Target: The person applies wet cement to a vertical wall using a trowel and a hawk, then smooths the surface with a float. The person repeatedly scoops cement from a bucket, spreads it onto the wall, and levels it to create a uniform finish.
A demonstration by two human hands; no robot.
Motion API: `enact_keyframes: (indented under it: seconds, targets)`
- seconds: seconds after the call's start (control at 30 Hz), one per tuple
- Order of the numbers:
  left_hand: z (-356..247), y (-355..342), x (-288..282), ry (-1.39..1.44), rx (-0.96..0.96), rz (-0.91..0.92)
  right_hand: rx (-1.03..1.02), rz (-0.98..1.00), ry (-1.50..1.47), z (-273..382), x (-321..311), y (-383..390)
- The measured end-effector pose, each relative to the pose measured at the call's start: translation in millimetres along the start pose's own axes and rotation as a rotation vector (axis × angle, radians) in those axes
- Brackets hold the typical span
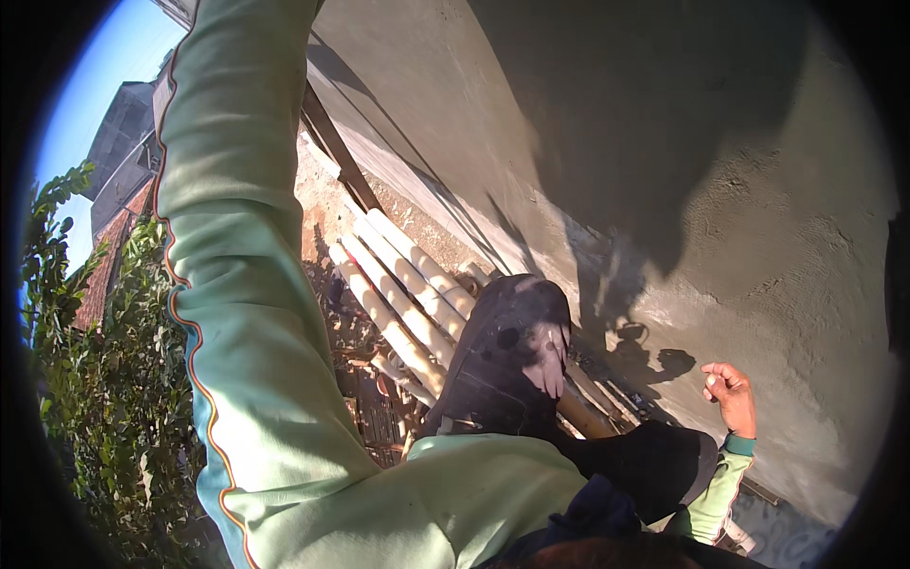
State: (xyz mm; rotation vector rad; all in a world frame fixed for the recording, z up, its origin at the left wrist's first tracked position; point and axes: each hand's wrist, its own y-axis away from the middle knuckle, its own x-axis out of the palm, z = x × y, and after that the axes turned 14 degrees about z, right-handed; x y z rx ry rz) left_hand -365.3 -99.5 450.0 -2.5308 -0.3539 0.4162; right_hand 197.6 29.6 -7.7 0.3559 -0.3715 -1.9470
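My left arm, in a pale green sleeve (256,284) with an orange-and-blue seam, stretches up along the left side of the view. Its hand lies beyond the top edge and cannot be seen. Low on the right, my right hand (732,398) is beside the grey plastered wall (796,284). Its fingers are curled in and nothing shows in them. I cannot tell whether it touches the wall. My knees in dark trousers (502,351) are bent below me, one with a pale smear on it.
Several light bamboo poles (408,284) lie side by side past my knee, with more poles (588,403) along the wall's foot. Leafy bushes (114,417) grow on the left, before a tiled roof (100,284). A dark shadow falls across the wall.
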Motion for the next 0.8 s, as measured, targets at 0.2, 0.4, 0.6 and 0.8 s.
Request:
enact_keyframes:
  seconds: [0.2, 0.4, 0.6, 0.8]
  targets:
    - [198, 208, -6, 0.427, -0.203, -0.367, 0.133, 0.059, 0.088, -37, 6, 2]
    - [281, 428, 25, 0.187, -0.649, -0.544, 0.226, -0.021, -0.094, -90, 12, 18]
    - [159, 516, 54, 0.790, -0.567, -1.126, 0.446, 0.616, 0.961, 31, 33, 33]
    - [-35, 518, 35, 0.649, -0.800, -1.482, 0.553, 0.623, 0.295, 270, 178, -97]
